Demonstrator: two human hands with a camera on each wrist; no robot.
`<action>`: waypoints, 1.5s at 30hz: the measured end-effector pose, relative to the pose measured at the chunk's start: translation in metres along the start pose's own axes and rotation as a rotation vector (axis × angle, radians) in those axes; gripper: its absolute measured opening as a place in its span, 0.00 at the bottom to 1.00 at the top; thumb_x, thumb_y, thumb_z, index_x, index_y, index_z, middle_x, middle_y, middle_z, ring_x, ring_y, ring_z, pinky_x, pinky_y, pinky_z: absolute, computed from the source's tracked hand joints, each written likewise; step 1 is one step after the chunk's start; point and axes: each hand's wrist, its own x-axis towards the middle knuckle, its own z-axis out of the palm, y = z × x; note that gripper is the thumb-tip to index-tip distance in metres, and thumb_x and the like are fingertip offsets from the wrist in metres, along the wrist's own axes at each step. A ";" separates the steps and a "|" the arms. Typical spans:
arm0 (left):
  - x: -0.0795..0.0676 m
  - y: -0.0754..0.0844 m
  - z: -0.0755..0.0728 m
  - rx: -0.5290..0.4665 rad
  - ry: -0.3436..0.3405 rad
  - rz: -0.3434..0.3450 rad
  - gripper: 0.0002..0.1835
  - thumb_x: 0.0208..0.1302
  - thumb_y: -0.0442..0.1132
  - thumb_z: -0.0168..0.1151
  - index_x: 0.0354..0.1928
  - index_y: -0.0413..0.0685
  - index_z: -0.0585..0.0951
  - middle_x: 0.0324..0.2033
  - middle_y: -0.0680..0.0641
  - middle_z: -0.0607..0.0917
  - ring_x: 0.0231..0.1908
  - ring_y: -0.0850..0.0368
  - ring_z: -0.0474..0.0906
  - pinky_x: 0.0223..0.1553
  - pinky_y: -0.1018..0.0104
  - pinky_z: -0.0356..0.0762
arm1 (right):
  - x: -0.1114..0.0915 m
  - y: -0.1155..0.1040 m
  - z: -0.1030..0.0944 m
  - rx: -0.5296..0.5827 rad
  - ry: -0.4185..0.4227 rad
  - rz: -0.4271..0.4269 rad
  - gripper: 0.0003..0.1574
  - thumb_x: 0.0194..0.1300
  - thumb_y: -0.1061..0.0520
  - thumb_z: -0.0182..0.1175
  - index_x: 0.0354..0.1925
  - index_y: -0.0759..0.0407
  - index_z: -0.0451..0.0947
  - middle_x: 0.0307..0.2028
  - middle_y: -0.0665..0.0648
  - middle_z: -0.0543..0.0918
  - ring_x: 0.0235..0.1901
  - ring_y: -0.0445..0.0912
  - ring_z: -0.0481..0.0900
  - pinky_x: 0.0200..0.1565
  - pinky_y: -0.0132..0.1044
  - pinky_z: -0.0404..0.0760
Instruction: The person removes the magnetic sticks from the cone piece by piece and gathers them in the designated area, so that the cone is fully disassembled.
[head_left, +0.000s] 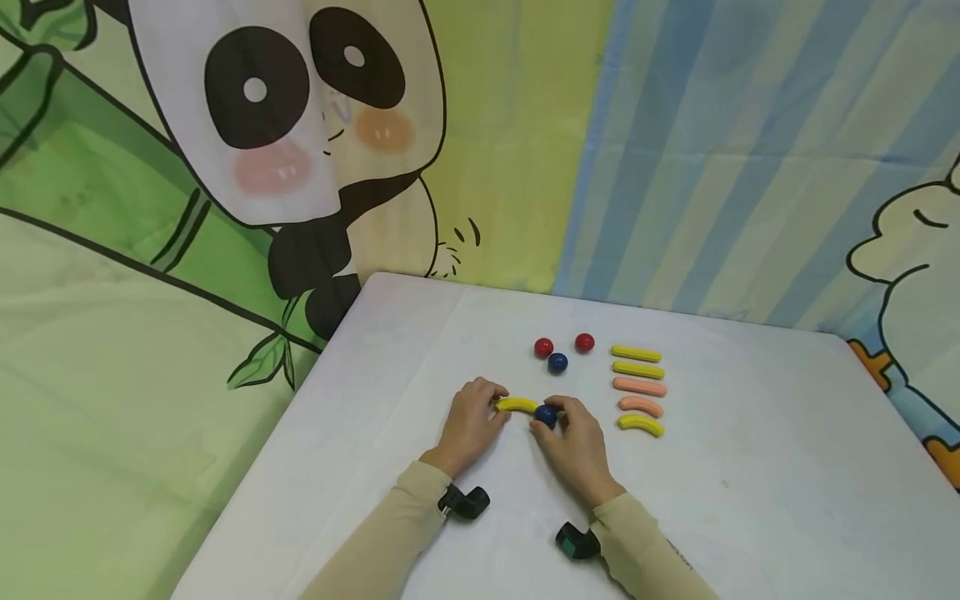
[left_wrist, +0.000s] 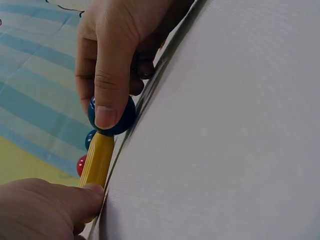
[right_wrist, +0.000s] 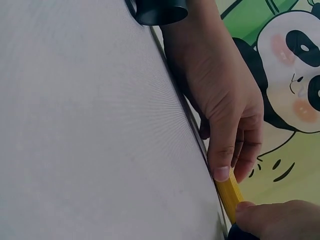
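A curved yellow stick point(head_left: 517, 404) lies near the middle of the white table, its right end meeting a dark blue ball point(head_left: 546, 415). My left hand point(head_left: 472, 421) pinches the stick's left end between thumb and fingers. The blue ball is gripped by my right hand point(head_left: 576, 442), with the thumb on its near side. In the left wrist view, the ball point(left_wrist: 127, 117) sits right against the end of the ribbed yellow stick point(left_wrist: 99, 160). The right wrist view shows the left thumb and fingers on the stick point(right_wrist: 229, 195), while the ball point(right_wrist: 242, 233) is mostly hidden.
Beyond the hands on the table point(head_left: 787, 467) lie two red balls, one left point(head_left: 543, 347) and one right point(head_left: 584, 342), and another blue ball point(head_left: 557, 362). To the right, several yellow sticks point(head_left: 638, 369) and pink sticks point(head_left: 639, 387) form a column. A printed curtain point(head_left: 517, 150) hangs behind.
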 end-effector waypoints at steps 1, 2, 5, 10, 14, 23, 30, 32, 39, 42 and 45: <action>0.001 0.001 0.000 0.030 0.012 -0.004 0.14 0.58 0.42 0.72 0.46 0.52 0.82 0.39 0.54 0.79 0.41 0.58 0.73 0.45 0.63 0.71 | 0.000 0.000 -0.001 0.005 0.006 0.001 0.25 0.55 0.54 0.74 0.49 0.56 0.77 0.45 0.55 0.82 0.42 0.49 0.80 0.44 0.46 0.79; 0.002 0.001 -0.001 0.053 0.021 -0.007 0.14 0.58 0.43 0.72 0.46 0.52 0.83 0.39 0.54 0.80 0.41 0.57 0.73 0.45 0.62 0.71 | 0.000 0.000 -0.002 0.010 0.006 0.000 0.25 0.55 0.54 0.74 0.49 0.57 0.77 0.45 0.55 0.82 0.41 0.49 0.80 0.44 0.45 0.78; 0.003 0.004 -0.003 0.093 0.031 -0.015 0.14 0.58 0.45 0.72 0.45 0.52 0.85 0.39 0.54 0.81 0.41 0.56 0.74 0.45 0.61 0.70 | 0.001 0.000 -0.004 0.029 -0.016 -0.001 0.26 0.54 0.52 0.75 0.49 0.56 0.77 0.45 0.55 0.82 0.43 0.48 0.80 0.45 0.45 0.79; 0.004 0.006 -0.006 0.115 0.034 -0.023 0.12 0.58 0.45 0.72 0.44 0.53 0.87 0.37 0.54 0.82 0.39 0.56 0.74 0.43 0.62 0.70 | 0.000 -0.001 -0.006 0.062 -0.044 -0.012 0.26 0.55 0.52 0.74 0.50 0.57 0.78 0.47 0.55 0.83 0.48 0.49 0.80 0.50 0.46 0.79; 0.004 0.005 -0.007 0.123 0.045 -0.031 0.11 0.59 0.45 0.71 0.43 0.53 0.87 0.37 0.54 0.82 0.38 0.56 0.75 0.41 0.62 0.69 | 0.000 -0.001 -0.005 0.060 -0.030 -0.033 0.25 0.55 0.53 0.74 0.49 0.57 0.79 0.46 0.54 0.83 0.49 0.49 0.80 0.52 0.45 0.79; 0.002 0.003 -0.007 0.088 0.082 -0.078 0.09 0.59 0.42 0.71 0.41 0.52 0.87 0.35 0.54 0.82 0.37 0.55 0.74 0.40 0.62 0.70 | 0.002 0.004 -0.006 0.043 0.002 -0.023 0.24 0.55 0.57 0.74 0.50 0.58 0.80 0.44 0.55 0.83 0.45 0.48 0.80 0.48 0.44 0.80; 0.000 0.002 -0.005 0.083 0.074 -0.087 0.08 0.59 0.42 0.71 0.40 0.52 0.86 0.35 0.54 0.81 0.37 0.56 0.74 0.40 0.63 0.69 | 0.009 0.010 -0.012 0.039 0.025 0.078 0.26 0.57 0.56 0.72 0.54 0.56 0.79 0.38 0.54 0.81 0.34 0.45 0.75 0.34 0.35 0.73; 0.000 0.002 -0.004 0.085 0.076 -0.089 0.08 0.59 0.42 0.71 0.40 0.52 0.86 0.35 0.54 0.81 0.37 0.56 0.73 0.40 0.63 0.69 | 0.013 0.013 -0.015 0.038 0.050 0.086 0.26 0.56 0.57 0.72 0.53 0.57 0.79 0.38 0.55 0.82 0.33 0.45 0.75 0.34 0.34 0.73; 0.000 0.001 -0.004 0.087 0.074 -0.087 0.08 0.59 0.43 0.70 0.41 0.53 0.86 0.35 0.54 0.81 0.38 0.56 0.74 0.40 0.62 0.70 | 0.041 0.020 -0.027 0.053 0.095 0.186 0.26 0.59 0.59 0.69 0.55 0.61 0.78 0.49 0.59 0.83 0.37 0.49 0.80 0.38 0.38 0.76; 0.000 0.001 -0.004 0.086 0.067 -0.092 0.08 0.60 0.43 0.70 0.41 0.53 0.86 0.36 0.54 0.81 0.38 0.56 0.74 0.41 0.62 0.69 | 0.055 0.024 -0.032 0.042 0.077 0.255 0.26 0.61 0.58 0.66 0.58 0.59 0.77 0.52 0.59 0.82 0.38 0.49 0.81 0.39 0.38 0.77; -0.001 0.002 -0.004 0.084 0.062 -0.092 0.09 0.60 0.43 0.70 0.41 0.52 0.86 0.36 0.54 0.81 0.38 0.55 0.74 0.40 0.63 0.69 | 0.066 0.028 -0.034 0.036 0.049 0.307 0.27 0.63 0.57 0.64 0.60 0.58 0.75 0.54 0.59 0.81 0.39 0.50 0.80 0.41 0.40 0.77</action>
